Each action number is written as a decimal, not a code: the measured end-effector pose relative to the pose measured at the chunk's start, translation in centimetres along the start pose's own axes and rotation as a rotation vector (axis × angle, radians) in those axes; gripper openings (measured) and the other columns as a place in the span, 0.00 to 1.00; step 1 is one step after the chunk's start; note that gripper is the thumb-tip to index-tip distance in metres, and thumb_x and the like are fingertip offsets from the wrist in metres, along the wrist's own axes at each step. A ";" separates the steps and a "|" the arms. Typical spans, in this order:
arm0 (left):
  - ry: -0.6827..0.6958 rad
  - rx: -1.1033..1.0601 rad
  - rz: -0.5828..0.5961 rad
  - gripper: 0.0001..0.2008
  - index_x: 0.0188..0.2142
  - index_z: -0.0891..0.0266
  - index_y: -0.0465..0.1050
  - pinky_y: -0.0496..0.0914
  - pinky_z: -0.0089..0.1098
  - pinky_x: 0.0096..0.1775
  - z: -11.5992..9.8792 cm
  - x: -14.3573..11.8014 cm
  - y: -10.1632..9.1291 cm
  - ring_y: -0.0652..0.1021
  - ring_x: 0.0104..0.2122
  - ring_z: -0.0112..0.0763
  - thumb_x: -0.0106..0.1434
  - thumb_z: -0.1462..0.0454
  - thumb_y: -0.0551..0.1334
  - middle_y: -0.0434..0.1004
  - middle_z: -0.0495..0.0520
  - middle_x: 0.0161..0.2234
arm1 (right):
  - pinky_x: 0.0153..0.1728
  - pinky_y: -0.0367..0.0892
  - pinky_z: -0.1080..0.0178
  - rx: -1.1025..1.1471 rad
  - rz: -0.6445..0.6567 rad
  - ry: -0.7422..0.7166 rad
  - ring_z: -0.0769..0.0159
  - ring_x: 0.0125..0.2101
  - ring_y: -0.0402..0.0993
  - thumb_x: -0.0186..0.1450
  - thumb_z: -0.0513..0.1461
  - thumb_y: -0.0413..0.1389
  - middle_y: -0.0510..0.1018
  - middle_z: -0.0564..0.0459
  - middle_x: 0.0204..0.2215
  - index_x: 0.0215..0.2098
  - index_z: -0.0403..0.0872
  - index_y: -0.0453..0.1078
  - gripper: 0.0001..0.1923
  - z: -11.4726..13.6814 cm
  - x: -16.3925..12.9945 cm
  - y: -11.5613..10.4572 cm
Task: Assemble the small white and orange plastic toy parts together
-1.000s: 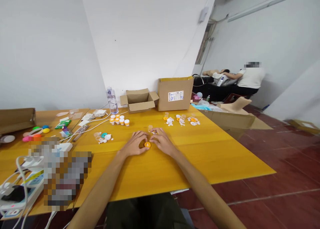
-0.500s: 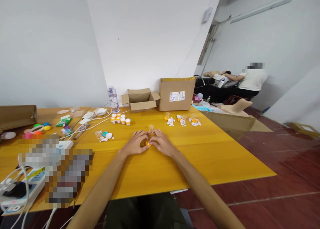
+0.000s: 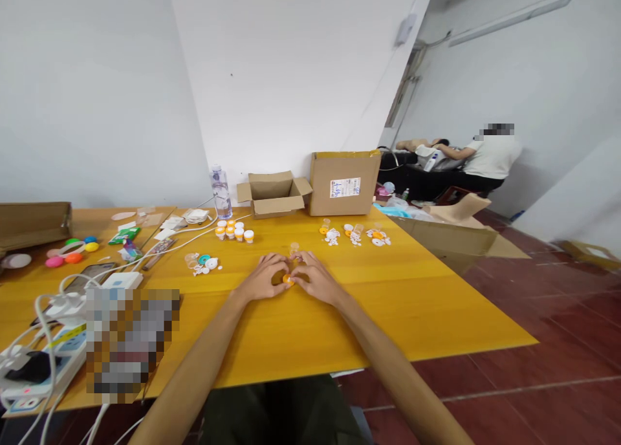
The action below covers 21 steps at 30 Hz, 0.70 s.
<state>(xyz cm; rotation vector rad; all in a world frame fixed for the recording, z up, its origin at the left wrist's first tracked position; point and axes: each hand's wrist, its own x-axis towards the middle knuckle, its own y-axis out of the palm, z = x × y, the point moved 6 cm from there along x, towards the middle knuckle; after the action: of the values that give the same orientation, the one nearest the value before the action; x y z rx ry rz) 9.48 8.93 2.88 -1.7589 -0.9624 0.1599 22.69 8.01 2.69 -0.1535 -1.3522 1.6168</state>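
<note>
Near the middle of the yellow table, my left hand and my right hand meet at a small round orange part with a white piece on it. The fingers of both hands pinch it from either side, low over the tabletop. A small clear plastic cup stands just beyond my fingertips. Left of my hands lies a loose group with a teal ring and a white disc. Several small jars with white lids and orange bands stand together farther back.
An open cardboard box and a closed carton stand at the back. Groups of small white and orange parts lie at the right. Power strips, cables and a water bottle are on the left. A person sits far right.
Both hands stay at the orange part, with hardly any visible finger movement. The view has shifted very slightly.
</note>
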 end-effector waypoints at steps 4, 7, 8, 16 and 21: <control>-0.012 -0.006 0.008 0.07 0.39 0.54 0.72 0.63 0.44 0.54 0.1 0.0 0.1 0.69 0.53 0.42 0.61 0.59 0.61 0.74 0.54 0.48 | 0.51 0.63 0.52 -0.007 -0.007 0.003 0.59 0.48 0.68 0.64 0.37 0.59 0.71 0.47 0.50 0.33 0.50 0.77 0.05 0.0 0.0 0.0; -0.002 -0.004 0.002 0.06 0.39 0.54 0.72 0.63 0.44 0.54 0.2 0.0 0.1 0.69 0.53 0.41 0.62 0.59 0.61 0.73 0.53 0.49 | 0.51 0.64 0.52 0.002 -0.002 0.005 0.59 0.47 0.68 0.65 0.37 0.59 0.71 0.47 0.50 0.33 0.51 0.78 0.05 0.0 0.0 -0.1; 0.002 -0.002 0.001 0.06 0.39 0.54 0.72 0.63 0.44 0.54 0.2 0.0 0.1 0.69 0.53 0.41 0.62 0.58 0.61 0.73 0.53 0.49 | 0.50 0.64 0.52 0.005 0.001 0.006 0.59 0.48 0.68 0.65 0.37 0.59 0.71 0.47 0.50 0.33 0.50 0.78 0.05 0.0 0.0 -0.1; -0.008 0.017 0.009 0.07 0.39 0.54 0.72 0.64 0.44 0.53 0.2 0.0 0.0 0.69 0.53 0.42 0.61 0.59 0.62 0.73 0.54 0.50 | 0.51 0.65 0.53 -0.012 0.007 -0.004 0.59 0.48 0.68 0.65 0.36 0.58 0.72 0.47 0.50 0.33 0.50 0.77 0.05 0.3 0.0 -0.2; -0.001 0.011 0.004 0.06 0.38 0.55 0.72 0.63 0.44 0.54 0.1 0.1 -0.1 0.69 0.52 0.41 0.61 0.60 0.62 0.73 0.54 0.50 | 0.50 0.65 0.53 -0.034 -0.004 -0.025 0.59 0.48 0.68 0.66 0.36 0.57 0.72 0.46 0.49 0.32 0.49 0.76 0.06 0.6 0.0 -0.2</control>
<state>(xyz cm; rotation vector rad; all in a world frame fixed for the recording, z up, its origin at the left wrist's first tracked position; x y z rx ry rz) 9.46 9.04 2.94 -1.7511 -0.9568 0.1685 22.47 7.59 3.10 -0.1513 -1.3991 1.5980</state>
